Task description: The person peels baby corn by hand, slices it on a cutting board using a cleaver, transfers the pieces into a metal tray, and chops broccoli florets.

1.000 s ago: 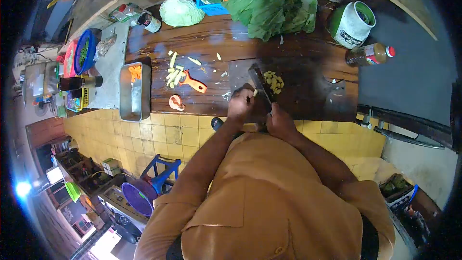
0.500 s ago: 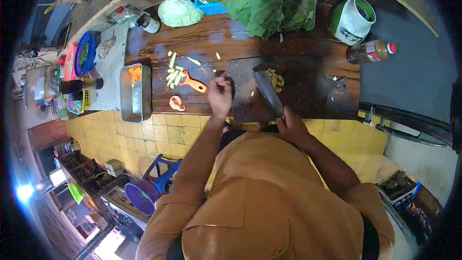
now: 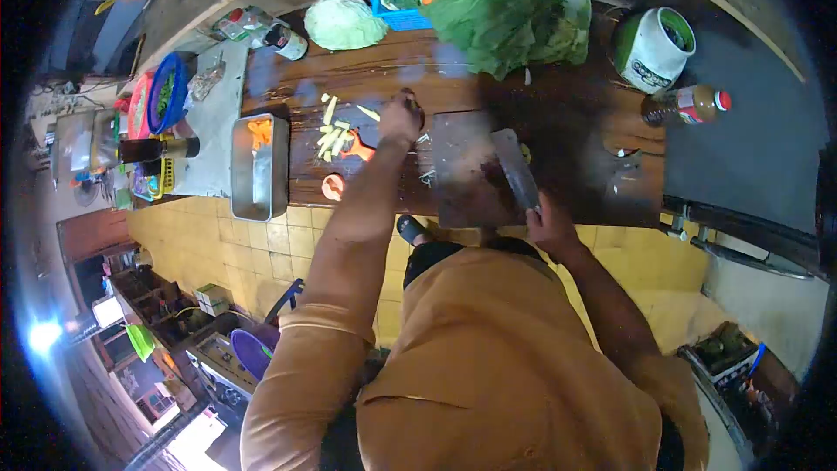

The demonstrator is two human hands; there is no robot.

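Observation:
My right hand (image 3: 549,220) is closed round the handle of a cleaver (image 3: 516,170), whose blade lies tilted over the dark cutting board (image 3: 462,187). Chopped yellowish pieces (image 3: 526,153) are mostly hidden behind the blade. My left hand (image 3: 402,118) is over the table, left of the board, with its fingers curled; what they hold, if anything, is hidden. To its left are pale yellow vegetable sticks (image 3: 331,139) and an orange peeler (image 3: 357,147), partly covered by my left forearm. A pinkish-orange round piece (image 3: 333,187) lies near the table's front edge.
A metal tray (image 3: 259,187) with orange pieces stands at the left. Along the back are a cabbage (image 3: 345,22), a blue basket (image 3: 401,17), leafy greens (image 3: 510,26) and a white-green container (image 3: 654,51). A brown bottle (image 3: 684,105) lies at the right.
My left hand has moved away from the cleaver and the board, leftward and then further back over the table. The cleaver has shifted toward the right, now covering most of the chopped pieces.

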